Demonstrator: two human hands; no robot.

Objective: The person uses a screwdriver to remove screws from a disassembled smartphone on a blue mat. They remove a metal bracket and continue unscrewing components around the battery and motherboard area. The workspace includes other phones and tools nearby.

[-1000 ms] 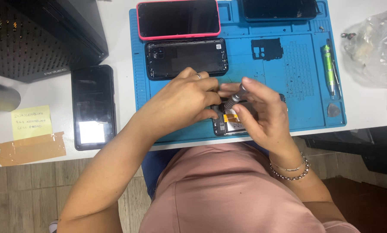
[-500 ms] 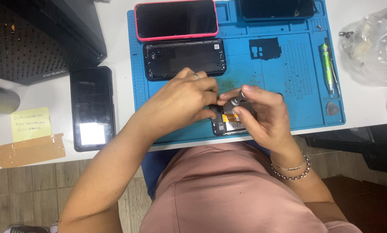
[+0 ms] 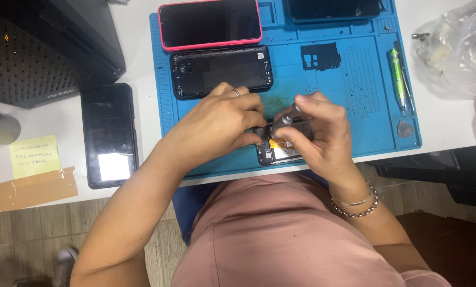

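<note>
- Nearest: pink shirt, smooth knit, fills the lower view; a beaded bracelet (image 3: 357, 204) circles the right wrist.
- Opened phone (image 3: 280, 149) lies flat at the near edge of the blue mat (image 3: 349, 127), back cover off, dark frame and an orange-yellow patch showing inside. Much of it is hidden under both hands.
- Left hand (image 3: 217, 127): palm down, fingers curled over the left end of the opened phone, pressing it to the mat; grip narrow, closed on the phone's edge. A ring shows on one finger.
- Right hand (image 3: 323, 130): grip closed around a small screwdriver (image 3: 285, 120) with a ridged grey metal handle, tilted, tip pointing down into the opened phone. Exact contact point cannot be told.
- Mat: rubbery, rectangular, raised rim, a grid of small square cells on its right part.
- Left of the mat, on the white counter (image 3: 142, 95): a black phone (image 3: 109, 135), glossy, face up; nearer, a yellow sticky note (image 3: 34, 156) above a strip of brown tape (image 3: 36, 188).
- Mid mat: black back cover (image 3: 222, 72), matte, rounded corners; a flat black plate (image 3: 320, 56) to its right; a green pen-shaped tool (image 3: 396, 72) by the right rim.
- Far: pink-edged phone (image 3: 210, 22), dark glass up.
- Far right: crinkled clear plastic bag (image 3: 456, 48).
</note>
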